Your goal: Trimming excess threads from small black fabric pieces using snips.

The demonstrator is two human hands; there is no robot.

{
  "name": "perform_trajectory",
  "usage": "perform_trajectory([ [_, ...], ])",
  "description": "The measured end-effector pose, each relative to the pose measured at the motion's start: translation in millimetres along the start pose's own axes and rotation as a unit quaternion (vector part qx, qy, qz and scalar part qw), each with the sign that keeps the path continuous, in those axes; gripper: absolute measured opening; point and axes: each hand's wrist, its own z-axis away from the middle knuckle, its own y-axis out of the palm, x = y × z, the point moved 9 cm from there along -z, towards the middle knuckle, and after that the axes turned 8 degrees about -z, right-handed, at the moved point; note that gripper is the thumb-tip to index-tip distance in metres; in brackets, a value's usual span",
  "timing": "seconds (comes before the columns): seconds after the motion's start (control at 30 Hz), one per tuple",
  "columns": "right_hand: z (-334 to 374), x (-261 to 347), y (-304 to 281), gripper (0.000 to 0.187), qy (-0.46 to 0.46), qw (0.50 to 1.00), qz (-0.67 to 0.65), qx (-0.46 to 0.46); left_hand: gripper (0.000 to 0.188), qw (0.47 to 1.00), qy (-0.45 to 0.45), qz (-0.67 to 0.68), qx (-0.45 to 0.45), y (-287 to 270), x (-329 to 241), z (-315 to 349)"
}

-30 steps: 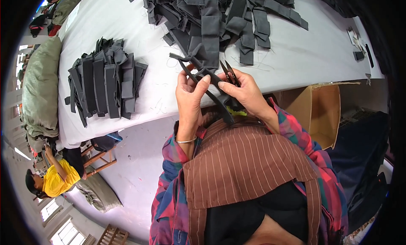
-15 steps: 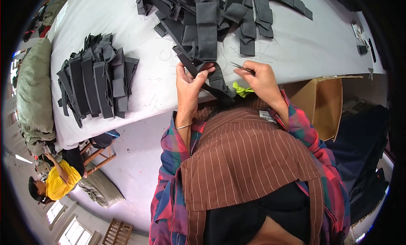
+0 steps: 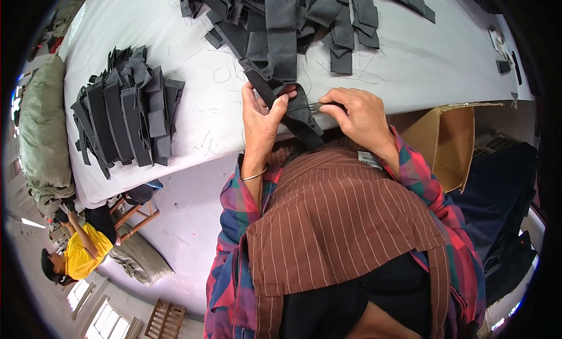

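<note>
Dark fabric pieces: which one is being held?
The piece gripped by the left hand, with the metal tool in the right hand pointing at it; others lie in the left pile and far heap.

A small white label [image 3: 369, 159] with dark, seemingly upside-down lettering sits on the brown pinstriped apron [image 3: 345, 222], below the right hand [image 3: 362, 117]; too small to read surely.

Textile wkshop, piled dk fabric strips [image 3: 281, 40], co-wkr [image 3: 86, 251]
</note>
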Motion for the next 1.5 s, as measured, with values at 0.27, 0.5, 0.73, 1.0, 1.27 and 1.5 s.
perform_trajectory([
  [0.27,-4.2,14.3,0.3,0.012,-0.090,0.993,0.069,-0.041,0.043,1.000,-0.008,-0.010,-0.004,0.1,0.7,-0.5],
  [0.5,-2.3,24.9,-0.1,0.015,-0.165,0.976,0.129,-0.055,0.042,1.000,-0.005,0.000,-0.006,-1.0,2.8,-1.4],
  [0.73,-4.2,24.7,0.8,0.014,-0.187,0.973,0.133,-0.042,0.041,1.000,-0.005,-0.019,0.001,-1.0,2.2,-1.3],
  [1.0,-6.5,27.6,0.7,0.012,-0.189,0.975,0.104,-0.043,0.043,1.000,-0.028,-0.001,0.010,-1.9,-0.4,1.6],
  [1.27,-14.1,37.8,16.6,0.007,-0.228,0.967,0.113,-0.015,0.050,0.998,-0.053,-0.007,0.021,-3.7,2.5,3.8],
  [1.5,-18.6,43.6,28.6,0.010,-0.256,0.958,0.130,0.015,0.054,0.999,-0.049,-0.012,0.014,-4.8,3.9,4.7],
])
